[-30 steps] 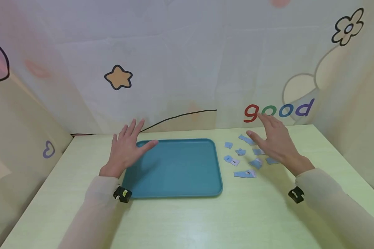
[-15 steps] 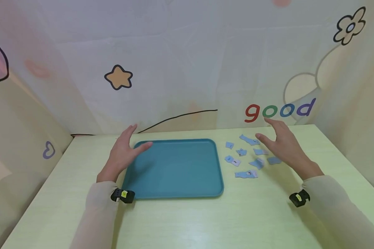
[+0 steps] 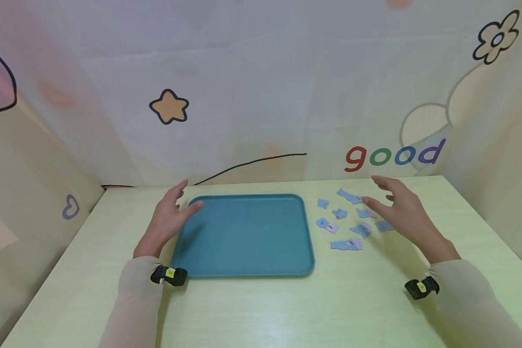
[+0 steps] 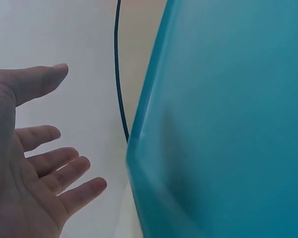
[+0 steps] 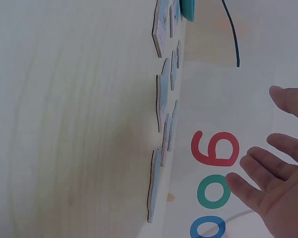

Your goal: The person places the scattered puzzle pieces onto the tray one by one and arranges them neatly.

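My left hand (image 3: pixel 164 221) hovers over the left edge of a blue tray (image 3: pixel 243 237), thumb apart from the relaxed fingers and nothing held. In the left wrist view its palm and loosely bent fingers (image 4: pixel 69 178) show beside the tray's corner. On the right, my right hand (image 3: pixel 404 212) hangs above the table near several flat light-blue puzzle pieces (image 3: pixel 346 244), its thumb spread and the fingers gently bent, also holding nothing. The pieces lie scattered just right of the tray; in the right wrist view a puzzle piece (image 5: pixel 162 96) shows edge-on, thin and flat on the tabletop.
The pale wooden table (image 3: pixel 261 309) reaches back to a printed cloth (image 3: pixel 243 96) hanging behind it, with side cloths at left and right. Each wrist carries a small black camera, such as the left wrist camera (image 3: pixel 169 275).
Both hands have drawn back and lowered slightly, turning so the palms face each other more. The right hand has also moved a little rightward. The tray and pieces stay where they lay.
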Demonstrator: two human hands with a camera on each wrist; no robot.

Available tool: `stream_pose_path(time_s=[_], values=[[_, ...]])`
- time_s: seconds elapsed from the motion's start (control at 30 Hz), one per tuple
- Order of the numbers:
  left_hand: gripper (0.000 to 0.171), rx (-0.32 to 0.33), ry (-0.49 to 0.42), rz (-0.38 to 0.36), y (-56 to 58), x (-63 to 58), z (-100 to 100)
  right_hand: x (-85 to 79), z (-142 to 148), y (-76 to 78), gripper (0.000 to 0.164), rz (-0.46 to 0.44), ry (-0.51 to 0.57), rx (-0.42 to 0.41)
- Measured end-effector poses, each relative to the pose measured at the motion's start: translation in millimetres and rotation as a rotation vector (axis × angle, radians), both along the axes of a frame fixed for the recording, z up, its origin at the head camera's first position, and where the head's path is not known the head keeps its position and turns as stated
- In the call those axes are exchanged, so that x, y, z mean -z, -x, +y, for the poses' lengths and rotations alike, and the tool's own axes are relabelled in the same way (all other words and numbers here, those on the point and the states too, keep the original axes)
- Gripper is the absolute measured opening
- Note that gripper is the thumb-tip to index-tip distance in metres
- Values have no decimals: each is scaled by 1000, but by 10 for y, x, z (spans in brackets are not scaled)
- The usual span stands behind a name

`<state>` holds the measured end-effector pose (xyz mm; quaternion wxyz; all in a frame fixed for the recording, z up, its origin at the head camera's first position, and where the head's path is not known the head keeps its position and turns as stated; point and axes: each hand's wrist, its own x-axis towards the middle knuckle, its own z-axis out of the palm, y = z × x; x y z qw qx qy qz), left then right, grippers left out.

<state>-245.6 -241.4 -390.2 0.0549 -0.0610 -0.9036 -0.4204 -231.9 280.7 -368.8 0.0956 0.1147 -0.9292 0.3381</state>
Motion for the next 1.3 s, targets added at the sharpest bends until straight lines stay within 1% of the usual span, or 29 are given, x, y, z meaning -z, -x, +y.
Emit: stream_pose_path(time_s=[0.07,0.2,0.4,0.53,0.67,0.77,0.97,1.13,1.3], values=[[82,-12,-34,-16,3,27,-14,13,-4,-20,73,-8,-1,-3],[79,-35,-76,-24,-1,81,-54,44,-14,-60,73,-29,17,-20],[74,-24,-118,-30,4,133,-80,83,-11,-128,69,-51,22,-48],[77,-31,-146,-59,19,168,-104,81,3,-143,61,-60,27,-78],[78,-44,-166,-100,22,204,-136,80,27,-154,57,-104,20,-106],[76,-51,-173,-122,24,235,-143,94,49,-167,54,-131,4,-122],[71,-66,-167,-153,26,289,-136,139,90,-178,43,-148,-12,-158],[68,-65,-168,-151,34,294,-136,166,98,-174,40,-158,7,-178],[64,-65,-147,-141,40,303,-158,182,78,-168,39,-164,8,-210]])
